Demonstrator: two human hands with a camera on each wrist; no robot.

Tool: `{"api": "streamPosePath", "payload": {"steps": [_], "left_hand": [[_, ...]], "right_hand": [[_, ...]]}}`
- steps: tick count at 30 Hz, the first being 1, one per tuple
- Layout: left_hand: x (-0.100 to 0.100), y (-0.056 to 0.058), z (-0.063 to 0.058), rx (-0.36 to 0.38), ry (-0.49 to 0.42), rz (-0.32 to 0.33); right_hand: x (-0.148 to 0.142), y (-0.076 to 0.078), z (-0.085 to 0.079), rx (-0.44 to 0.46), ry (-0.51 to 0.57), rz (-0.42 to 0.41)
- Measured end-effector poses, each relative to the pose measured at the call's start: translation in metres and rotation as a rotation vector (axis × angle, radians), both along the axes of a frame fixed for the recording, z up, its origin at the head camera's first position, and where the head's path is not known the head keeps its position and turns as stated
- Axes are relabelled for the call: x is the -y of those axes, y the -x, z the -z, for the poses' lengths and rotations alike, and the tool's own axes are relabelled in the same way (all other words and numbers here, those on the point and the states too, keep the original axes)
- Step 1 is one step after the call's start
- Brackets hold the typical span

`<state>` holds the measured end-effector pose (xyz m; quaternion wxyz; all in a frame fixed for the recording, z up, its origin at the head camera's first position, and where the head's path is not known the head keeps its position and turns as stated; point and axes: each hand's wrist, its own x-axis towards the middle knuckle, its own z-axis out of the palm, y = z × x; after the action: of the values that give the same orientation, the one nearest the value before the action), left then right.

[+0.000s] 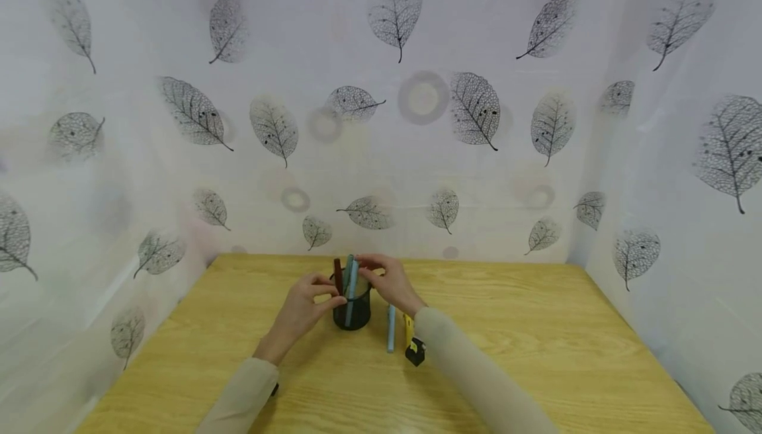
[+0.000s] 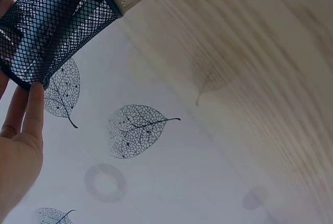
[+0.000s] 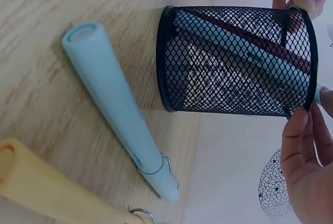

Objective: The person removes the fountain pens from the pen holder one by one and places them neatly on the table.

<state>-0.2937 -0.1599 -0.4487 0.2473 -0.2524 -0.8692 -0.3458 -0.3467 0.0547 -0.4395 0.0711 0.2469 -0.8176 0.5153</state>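
A black wire-mesh pen cup [image 1: 357,318] stands upright near the table's back edge. Inside it lean a dark red pen [image 1: 338,275], a teal pen [image 1: 348,268] and a light blue pen [image 1: 353,278]. My left hand [image 1: 300,311] grips the cup's rim on the left, thumb at the front. On the other side my right hand [image 1: 391,283] holds the rim, with fingers close to the pen tops. The right wrist view shows the mesh cup [image 3: 234,60] between both hands, one fingertip beside the light blue pen's end.
Right of the cup a light blue pen [image 1: 391,329] lies on the wooden table [image 1: 536,328]. Beside it is a yellow pen [image 1: 408,327], close to my right wrist. A white curtain with printed leaves [image 1: 393,156] hangs behind the table and along both sides.
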Motion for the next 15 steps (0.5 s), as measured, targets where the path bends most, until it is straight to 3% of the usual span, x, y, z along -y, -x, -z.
{"api": "streamPosePath", "payload": {"steps": [6, 15], "left_hand": [[-0.0001, 0.0020, 0.0018, -0.024, 0.004, 0.006], [-0.0004, 0.0017, 0.0000, 0.000, 0.003, 0.009]], "right_hand": [[-0.0019, 0.0020, 0.0012, -0.027, 0.008, 0.001], [-0.0017, 0.0022, 0.0090, -0.079, 0.040, -0.028]]}}
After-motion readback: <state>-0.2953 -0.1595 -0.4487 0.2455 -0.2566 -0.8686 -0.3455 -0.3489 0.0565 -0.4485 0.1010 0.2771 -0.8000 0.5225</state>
